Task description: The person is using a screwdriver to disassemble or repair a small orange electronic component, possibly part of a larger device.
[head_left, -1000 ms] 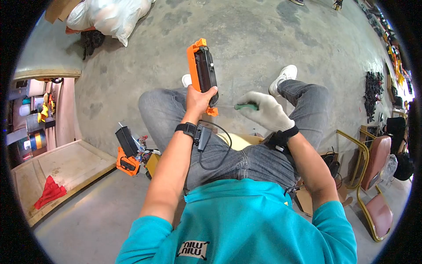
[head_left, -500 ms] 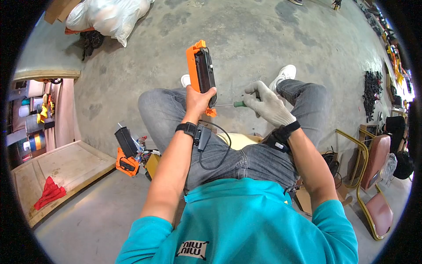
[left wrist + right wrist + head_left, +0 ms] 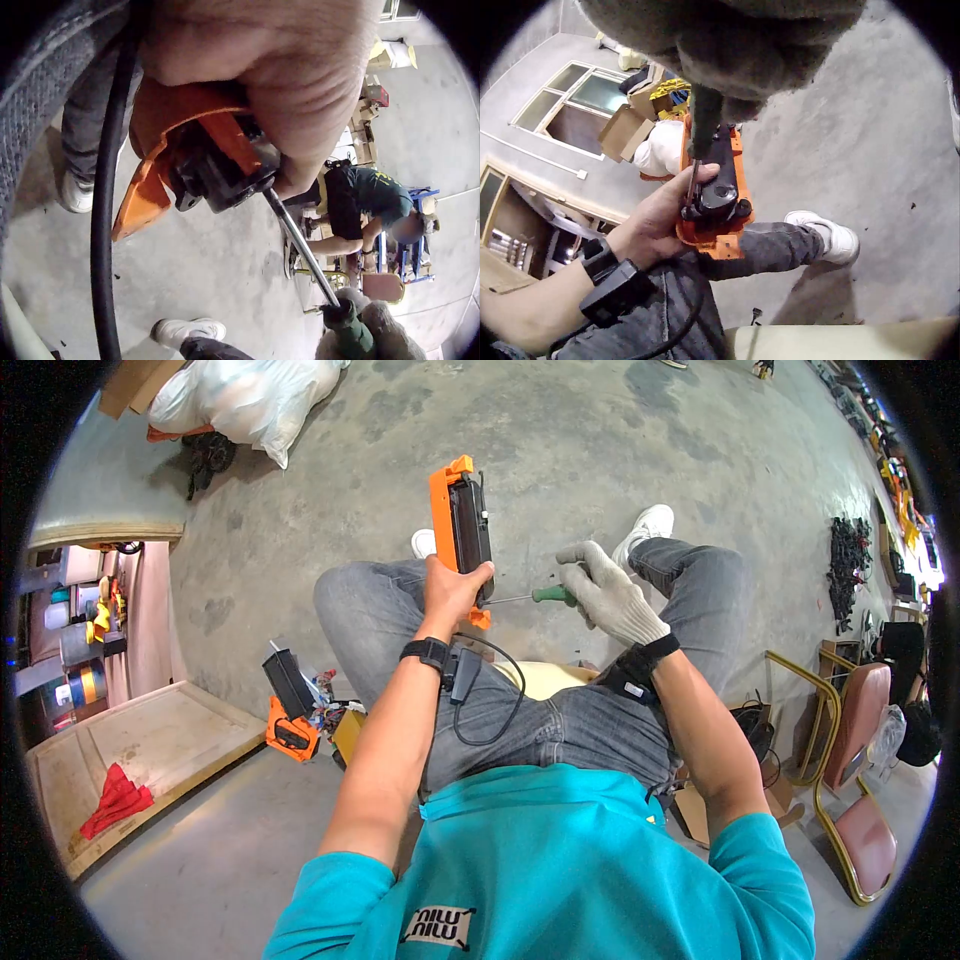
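Observation:
My bare left hand [image 3: 452, 598] grips the lower end of a long orange plastic housing [image 3: 442, 510] with a black unit [image 3: 470, 525] set in it. The thumb lies across the black side. In my gloved right hand [image 3: 610, 598] is a screwdriver with a green handle [image 3: 550, 594], held by the handle's end. Its thin metal shaft [image 3: 301, 247] runs level toward the left hand. The right wrist view shows the shaft reaching the corner of the black unit [image 3: 718, 196], beside the left thumb. Glove and handle cover part of that view.
Beside my left leg lie a black box [image 3: 290, 682], an orange part [image 3: 291, 730] and loose bits. A wooden panel [image 3: 160, 745] with a red cloth [image 3: 116, 800] is at left. Chairs [image 3: 862, 720] stand at right, white bags [image 3: 250, 400] far left. Another person [image 3: 367, 206] bends in the background.
My right hand has turned and its fingers have shifted on the screwdriver handle, showing more of the shaft. The left hand still grips the housing, which has moved very slightly.

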### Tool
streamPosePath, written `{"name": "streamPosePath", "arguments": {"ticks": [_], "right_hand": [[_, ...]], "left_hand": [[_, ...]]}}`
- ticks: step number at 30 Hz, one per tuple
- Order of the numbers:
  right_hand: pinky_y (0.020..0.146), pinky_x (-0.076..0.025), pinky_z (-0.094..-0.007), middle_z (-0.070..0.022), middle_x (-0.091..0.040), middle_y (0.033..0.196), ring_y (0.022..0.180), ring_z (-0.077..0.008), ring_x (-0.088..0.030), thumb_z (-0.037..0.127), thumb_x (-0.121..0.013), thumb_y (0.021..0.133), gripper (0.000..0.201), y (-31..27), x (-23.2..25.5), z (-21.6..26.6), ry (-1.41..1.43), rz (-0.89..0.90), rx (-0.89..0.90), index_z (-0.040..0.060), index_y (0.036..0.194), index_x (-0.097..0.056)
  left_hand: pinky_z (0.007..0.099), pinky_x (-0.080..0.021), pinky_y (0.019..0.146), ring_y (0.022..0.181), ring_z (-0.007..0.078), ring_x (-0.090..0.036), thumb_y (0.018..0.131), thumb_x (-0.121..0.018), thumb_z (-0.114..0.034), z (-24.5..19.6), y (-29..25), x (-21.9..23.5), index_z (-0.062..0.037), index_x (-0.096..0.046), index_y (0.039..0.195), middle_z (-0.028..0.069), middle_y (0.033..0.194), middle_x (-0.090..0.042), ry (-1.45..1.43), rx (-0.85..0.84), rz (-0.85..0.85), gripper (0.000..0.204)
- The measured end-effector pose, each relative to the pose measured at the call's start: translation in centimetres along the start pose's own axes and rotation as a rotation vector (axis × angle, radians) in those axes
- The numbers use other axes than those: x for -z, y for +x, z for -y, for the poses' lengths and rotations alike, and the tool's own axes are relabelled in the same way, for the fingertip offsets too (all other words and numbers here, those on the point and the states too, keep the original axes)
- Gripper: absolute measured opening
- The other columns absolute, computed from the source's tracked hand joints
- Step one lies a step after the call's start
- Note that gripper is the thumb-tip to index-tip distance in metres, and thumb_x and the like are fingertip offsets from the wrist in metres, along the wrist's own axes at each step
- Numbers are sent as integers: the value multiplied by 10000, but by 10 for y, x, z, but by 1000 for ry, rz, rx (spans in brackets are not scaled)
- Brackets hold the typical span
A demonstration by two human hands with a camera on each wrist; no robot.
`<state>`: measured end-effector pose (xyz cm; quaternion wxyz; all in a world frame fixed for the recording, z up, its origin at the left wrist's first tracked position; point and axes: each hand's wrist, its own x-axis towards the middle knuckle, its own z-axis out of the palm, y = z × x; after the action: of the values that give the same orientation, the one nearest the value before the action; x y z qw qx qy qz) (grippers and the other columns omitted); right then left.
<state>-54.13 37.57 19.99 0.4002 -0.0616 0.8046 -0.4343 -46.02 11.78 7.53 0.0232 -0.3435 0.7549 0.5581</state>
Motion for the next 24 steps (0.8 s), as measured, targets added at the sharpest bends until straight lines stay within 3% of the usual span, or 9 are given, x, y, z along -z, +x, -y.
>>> {"name": "streamPosePath", "arguments": {"ticks": [2,3,5,9,11,12,14,15,24], "right_hand": [[627,-551,-332,-124,-691,965,674,-162,-657,310,-648,1059,400,2,-5,-11,15,-47,177,5,1310,-588],[627,-551,-332,-124,-691,965,674,-162,-657,310,-648,1059,400,7,-8,-20,14,-46,176,5,1310,-588],[685,-573,-331,-124,-693,968,708,-181,-675,292,-684,1041,402,17,-10,-37,64,-100,400,9,1310,-588],[737,-588,-327,-128,-698,971,739,-201,-694,289,-716,1025,428,18,-5,-38,-84,-114,498,5,1316,-584],[706,-576,-317,-121,-691,960,715,-176,-675,288,-698,1034,404,16,-11,-33,-84,-77,246,9,1306,-594],[706,-576,-317,-121,-691,960,715,-176,-675,288,-698,1034,404,10,-8,-20,-83,-77,246,9,1306,-594],[675,-558,-309,-113,-682,946,685,-150,-648,276,-679,1045,365,-3,3,10,25,78,-92,11,1287,-611],[675,-558,-309,-113,-682,946,685,-150,-648,276,-679,1045,365,-2,3,8,26,79,-93,11,1287,-611],[714,-564,-295,-82,-692,1032,806,-109,-667,291,-703,1007,395,16,-2,-35,-34,-27,422,25,1286,-622]], "left_hand": [[369,-607,801,924,259,-749,794,-925,-256,-2,0,1,80,-499,1223,186,1093,-727,-10,-4,2,691],[370,-608,804,927,264,-751,794,-924,-256,-2,0,1,81,-496,1229,188,1096,-727,-20,-8,3,697],[369,-608,807,928,266,-752,793,-925,-261,-5,-2,1,81,-496,1231,188,1094,-726,0,7,0,702],[367,-608,815,928,271,-752,790,-922,-281,-2,0,1,77,-498,1234,186,1093,-726,55,29,5,711],[368,-608,817,928,274,-752,788,-919,-288,-6,-4,0,77,-498,1233,189,1095,-726,57,34,-11,713],[370,-608,819,928,277,-753,787,-917,-295,-9,-6,0,77,-499,1233,193,1096,-726,58,40,-25,716],[372,-608,820,930,279,-753,786,-915,-297,-6,-3,1,78,-499,1231,197,1096,-725,52,41,-4,715],[373,-608,820,932,281,-753,786,-912,-299,-3,-1,1,78,-498,1230,202,1096,-724,45,44,16,715],[385,-611,826,948,302,-757,780,-916,-304,-11,-7,0,81,-500,1230,215,1106,-726,101,72,-39,723]]}}
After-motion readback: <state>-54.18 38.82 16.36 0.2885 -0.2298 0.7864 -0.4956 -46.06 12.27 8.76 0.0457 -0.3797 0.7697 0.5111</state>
